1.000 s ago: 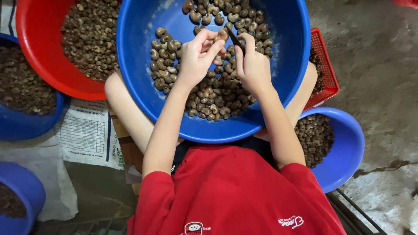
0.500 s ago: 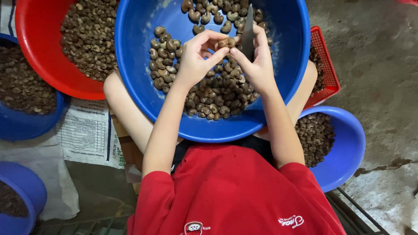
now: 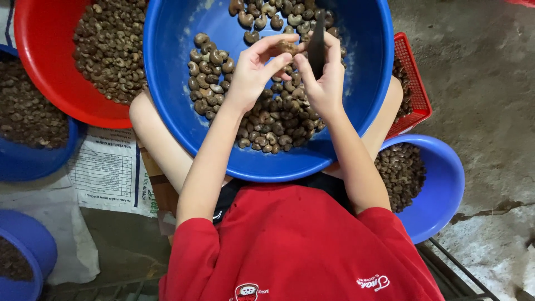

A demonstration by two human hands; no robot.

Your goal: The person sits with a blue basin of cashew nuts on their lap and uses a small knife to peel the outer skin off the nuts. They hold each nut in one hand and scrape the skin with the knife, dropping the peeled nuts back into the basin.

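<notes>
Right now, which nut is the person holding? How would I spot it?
Find the big blue basin on the person's lap. Above its pile of nuts, the left hand pinches one nut beside the right hand. It alone is lifted off the heap.

Bare blue basin wall left of nuts free, red basin crowds left, small blue basin right.

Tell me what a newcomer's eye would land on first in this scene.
First the big blue basin on the person's lap, part-filled with brown curved nuts. Above it the left hand pinches one nut while the right hand holds a dark blade against it. Next, the red basin of nuts at upper left and the person's red shirt at the bottom.
</notes>
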